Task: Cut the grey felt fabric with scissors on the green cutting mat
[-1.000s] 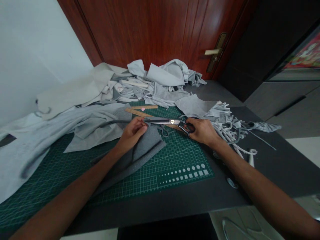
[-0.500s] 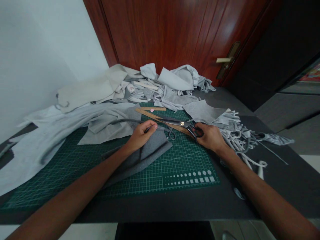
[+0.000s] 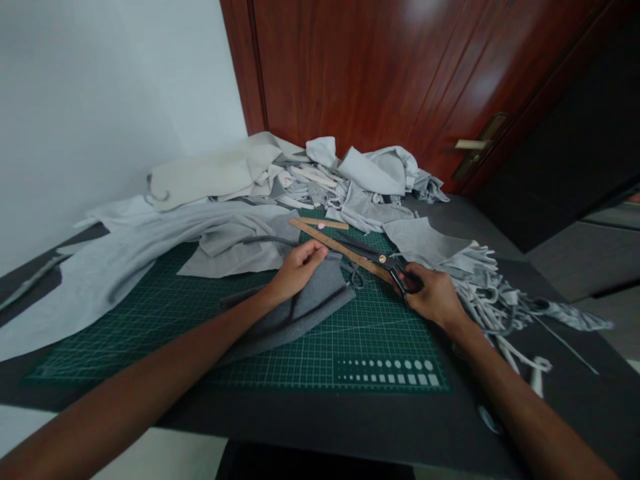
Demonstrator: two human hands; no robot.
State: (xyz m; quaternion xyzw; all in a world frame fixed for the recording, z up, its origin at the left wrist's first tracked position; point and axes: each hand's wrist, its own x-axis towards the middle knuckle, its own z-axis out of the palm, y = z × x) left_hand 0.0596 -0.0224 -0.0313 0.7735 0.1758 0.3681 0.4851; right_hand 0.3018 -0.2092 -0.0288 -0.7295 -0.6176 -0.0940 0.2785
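Observation:
My right hand [image 3: 433, 295] grips the black handles of a pair of scissors [image 3: 379, 258], whose blades point up and left over a wooden ruler [image 3: 331, 243]. My left hand [image 3: 299, 268] pinches the upper edge of a folded dark grey cloth piece [image 3: 305, 307] that lies on the green cutting mat [image 3: 200, 320]. The scissor tips sit just right of my left fingers. Both hands are closed.
Pale grey fabric [image 3: 150, 240] spreads over the mat's left side. A heap of grey scraps [image 3: 350, 180] lies at the back by a red-brown door [image 3: 390, 80]. Cut strips [image 3: 493, 293] are piled right of my right hand on the dark table [image 3: 575, 360].
The view has swung left, shifting everything rightward in frame. The scissors have drawn back to the right, away from the dark cloth, and now lie along the ruler. My left hand keeps its pinch.

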